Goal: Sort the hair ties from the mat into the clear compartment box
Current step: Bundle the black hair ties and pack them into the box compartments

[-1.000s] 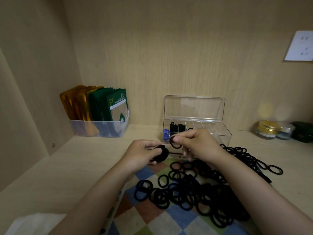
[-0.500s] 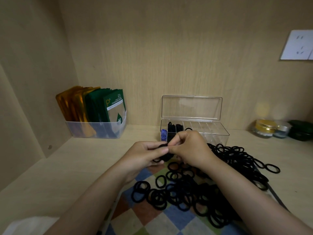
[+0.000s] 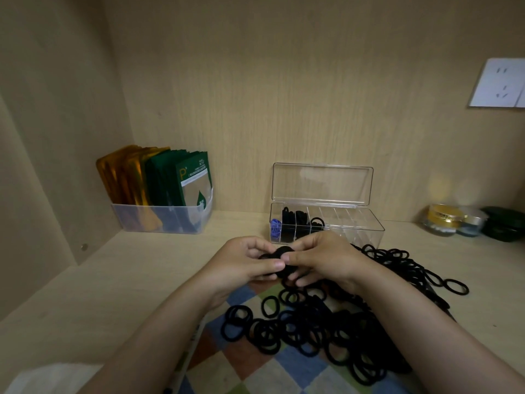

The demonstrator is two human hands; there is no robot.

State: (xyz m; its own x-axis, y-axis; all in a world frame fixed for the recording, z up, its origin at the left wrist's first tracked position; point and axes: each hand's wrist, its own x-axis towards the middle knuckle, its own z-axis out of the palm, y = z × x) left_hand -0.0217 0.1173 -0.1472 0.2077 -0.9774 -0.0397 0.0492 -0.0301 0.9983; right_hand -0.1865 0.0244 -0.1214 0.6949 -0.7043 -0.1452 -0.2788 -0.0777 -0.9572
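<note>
A big heap of black hair ties lies on a checkered mat and spills to the right. Behind it stands the clear compartment box with its lid up; blue ties fill its leftmost slot and black ties the slots beside it. My left hand and my right hand meet just in front of the box, both pinching a small bundle of black hair ties between their fingertips.
A clear bin of gold and green sachets stands at the back left. Small jars and a dark green container sit at the back right. A white socket plate is on the wall. Something white lies at bottom left.
My right hand has come down and left from beside the box to join my left hand, bringing its single tie onto the bundle. Both hands now grip the bundle together.
</note>
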